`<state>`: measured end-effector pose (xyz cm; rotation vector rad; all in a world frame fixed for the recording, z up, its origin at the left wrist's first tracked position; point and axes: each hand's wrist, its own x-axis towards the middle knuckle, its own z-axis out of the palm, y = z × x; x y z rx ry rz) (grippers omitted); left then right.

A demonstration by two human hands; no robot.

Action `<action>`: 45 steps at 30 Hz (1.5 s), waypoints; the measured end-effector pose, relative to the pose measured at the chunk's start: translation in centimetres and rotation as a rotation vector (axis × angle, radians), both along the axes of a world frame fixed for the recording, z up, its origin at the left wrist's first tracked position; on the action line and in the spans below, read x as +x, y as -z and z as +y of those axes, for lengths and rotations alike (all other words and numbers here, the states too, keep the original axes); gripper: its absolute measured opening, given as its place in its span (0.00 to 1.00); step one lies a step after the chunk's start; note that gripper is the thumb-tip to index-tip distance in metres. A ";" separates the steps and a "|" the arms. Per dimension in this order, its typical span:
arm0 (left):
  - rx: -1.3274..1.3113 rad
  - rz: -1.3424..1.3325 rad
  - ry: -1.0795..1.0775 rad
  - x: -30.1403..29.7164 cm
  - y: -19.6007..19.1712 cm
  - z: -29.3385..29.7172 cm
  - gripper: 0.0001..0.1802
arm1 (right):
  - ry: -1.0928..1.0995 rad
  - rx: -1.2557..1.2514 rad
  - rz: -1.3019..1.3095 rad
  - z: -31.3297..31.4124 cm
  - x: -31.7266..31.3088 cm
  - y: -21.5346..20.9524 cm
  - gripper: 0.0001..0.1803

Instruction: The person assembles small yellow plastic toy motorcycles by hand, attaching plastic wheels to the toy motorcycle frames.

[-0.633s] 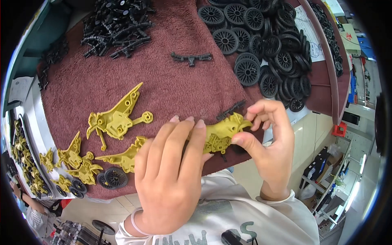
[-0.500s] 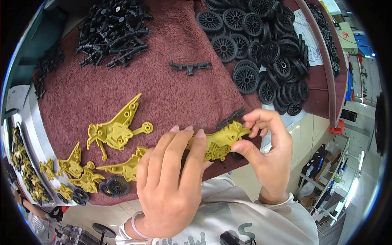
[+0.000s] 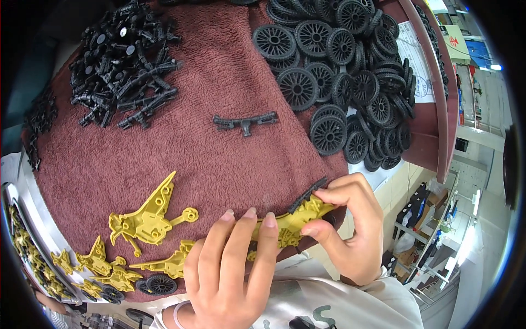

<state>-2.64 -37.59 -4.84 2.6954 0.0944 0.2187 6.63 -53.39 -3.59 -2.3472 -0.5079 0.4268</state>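
Note:
A yellow plastic toy motorcycle body [image 3: 296, 220] lies low over the near edge of the brown cloth. My left hand [image 3: 233, 268] stretches across its left part, fingers bent over it and thumb hidden. At its right end, my right hand [image 3: 350, 230] grips the body between thumb and forefinger. A thin black handlebar [image 3: 307, 195] slants against the far side of that end, close to the right forefinger. Left of my hands, a yellow body half [image 3: 148, 222] shows its inner side, with another yellow half [image 3: 167, 265] partly under my left hand.
Black handlebar parts [image 3: 123, 71] are heaped far left, and one loose handlebar [image 3: 245, 123] lies mid-cloth. Spoked black wheels [image 3: 329, 82] pile up at far right beside a brown bin wall [image 3: 424, 126]. Smaller yellow pieces and wheels [image 3: 161, 284] sit near left.
The view has shifted, so the cloth and its parts appear lower. My right forefinger has come down onto the body's right end, by the black handlebar. The left hand keeps its place on the body.

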 end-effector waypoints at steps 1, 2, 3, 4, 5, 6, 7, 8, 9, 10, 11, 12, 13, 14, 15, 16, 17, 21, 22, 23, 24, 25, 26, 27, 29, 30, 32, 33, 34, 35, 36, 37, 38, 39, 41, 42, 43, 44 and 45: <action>-0.004 -0.001 0.009 0.0 0.0 0.0 0.20 | 0.000 -0.003 0.003 -0.1 0.1 -0.1 0.22; -0.006 0.002 0.009 0.1 0.0 0.0 0.20 | 0.008 0.014 0.027 -0.2 0.2 -0.2 0.22; -0.012 0.006 0.008 0.1 0.0 0.0 0.20 | 0.013 0.030 0.051 -0.2 0.3 -0.2 0.22; -0.017 0.010 0.008 0.1 0.0 0.0 0.20 | 0.010 0.029 0.055 -0.1 0.3 -0.2 0.22; -0.017 0.013 0.004 0.3 0.1 -0.1 0.20 | 0.000 0.034 0.056 0.0 0.4 -0.2 0.21; -0.021 -0.037 -0.034 0.5 0.2 -0.2 0.16 | -0.007 0.036 0.057 0.0 0.3 -0.2 0.20; -0.024 -0.088 -0.071 0.6 0.3 -0.2 0.13 | -0.008 0.035 0.060 0.0 0.4 -0.2 0.20; -0.024 -0.086 -0.072 0.5 0.2 -0.1 0.13 | -0.006 0.034 0.062 0.1 0.4 -0.1 0.20; -0.041 -0.022 -0.037 0.4 0.0 0.1 0.16 | -0.001 0.030 0.062 0.1 0.3 -0.1 0.20; -0.056 0.040 -0.001 0.3 -0.2 0.2 0.20 | 0.002 0.027 0.062 0.2 0.3 -0.1 0.20; -0.058 0.040 0.002 0.4 -0.2 0.3 0.20 | 0.011 0.027 0.070 0.2 0.2 -0.1 0.21; -0.059 0.046 0.003 0.6 -0.2 0.4 0.20 | 0.020 0.028 0.079 0.2 0.2 -0.1 0.21; -0.060 0.052 0.004 0.8 -0.3 0.4 0.20 | 0.023 0.027 0.077 0.2 0.1 -0.1 0.21; -0.095 0.022 -0.025 0.8 0.0 0.1 0.19 | 0.021 0.021 0.051 0.2 0.1 0.0 0.21; -0.088 0.020 -0.027 0.7 -0.2 0.0 0.19 | 0.013 0.022 0.025 0.3 -0.1 0.2 0.21; -0.111 0.029 -0.051 0.7 -0.3 0.0 0.19 | 0.023 0.037 0.021 0.4 -0.2 0.3 0.20; -0.134 0.038 -0.076 0.6 -0.5 -0.1 0.19 | 0.020 0.047 0.019 0.3 -0.2 0.5 0.20; -0.182 0.028 -0.073 0.8 0.2 -0.1 0.21 | 0.026 0.097 -0.010 0.0 0.0 0.9 0.17; -0.164 0.031 -0.030 0.6 0.6 -0.1 0.21 | 0.023 0.097 -0.019 -0.1 -0.1 1.0 0.18; -0.152 0.030 -0.033 0.4 0.6 -0.1 0.21 | 0.014 0.104 -0.023 -0.1 -0.1 1.1 0.19; -0.154 0.027 -0.031 0.2 0.6 -0.1 0.21 | 0.011 0.115 -0.014 -0.2 -0.3 0.9 0.19; -0.156 0.024 -0.029 0.0 0.5 -0.2 0.22 | 0.010 0.123 -0.016 -0.3 -0.4 0.9 0.19; -0.159 0.006 -0.033 -0.1 0.6 -0.3 0.22 | -0.001 0.134 -0.047 -0.5 -0.6 1.1 0.19; -0.150 0.001 -0.034 -0.2 0.6 -0.4 0.22 | -0.012 0.146 -0.079 -0.7 -0.7 1.2 0.19; -0.151 -0.037 -0.030 -0.6 0.7 -0.4 0.22 | -0.021 0.179 -0.080 -1.0 -0.8 1.2 0.18; -0.144 -0.045 -0.032 -0.7 0.7 -0.4 0.22 | -0.043 0.226 -0.066 -1.2 -0.7 1.2 0.20; -0.144 -0.107 -0.026 -1.1 0.7 -0.3 0.24 | -0.070 0.279 -0.059 -1.4 -1.0 1.1 0.21; -0.139 -0.118 -0.026 -1.2 0.6 -0.2 0.24 | -0.027 0.399 0.071 -1.5 -1.3 1.0 0.20; -0.199 -0.144 -0.027 -1.3 0.5 -0.2 0.25 | 0.014 0.518 0.204 -1.6 -1.6 0.8 0.19; -0.260 -0.170 -0.027 -1.4 0.3 -0.1 0.25 | 0.010 0.522 0.194 -1.7 -1.8 0.7 0.19; -0.255 -0.179 -0.026 -1.6 0.2 0.0 0.25 | -0.001 0.570 0.205 -1.7 -2.1 0.5 0.18; -0.371 -0.169 -0.034 -1.9 0.2 0.2 0.25 | -0.012 0.617 0.217 -1.8 -2.3 0.4 0.17; -0.487 -0.158 -0.041 -2.1 0.1 0.2 0.25 | -0.028 0.642 0.193 -2.0 -2.5 0.6 0.18; -0.483 -0.166 -0.037 -2.3 0.1 0.2 0.25 | -0.030 0.646 0.185 -2.0 -2.6 0.6 0.18; -0.715 -0.178 -0.071 -2.9 -0.1 0.2 0.23 | -0.110 0.679 0.031 -1.7 -2.8 0.4 0.20; -0.713 -0.184 -0.068 -3.1 0.1 0.0 0.23 | -0.111 0.682 0.025 -1.8 -3.0 0.1 0.20; -0.920 -0.197 -0.109 -3.5 0.4 -0.3 0.23 | -0.131 0.681 0.020 -1.9 -3.2 -0.2 0.21; -1.127 -0.208 -0.149 -3.7 0.5 -0.5 0.23 | -0.150 0.680 0.015 -1.9 -3.3 -0.4 0.22; -1.127 -0.210 -0.143 -3.9 0.5 -0.7 0.23 | -0.148 0.681 0.009 -2.1 -3.3 -0.2 0.22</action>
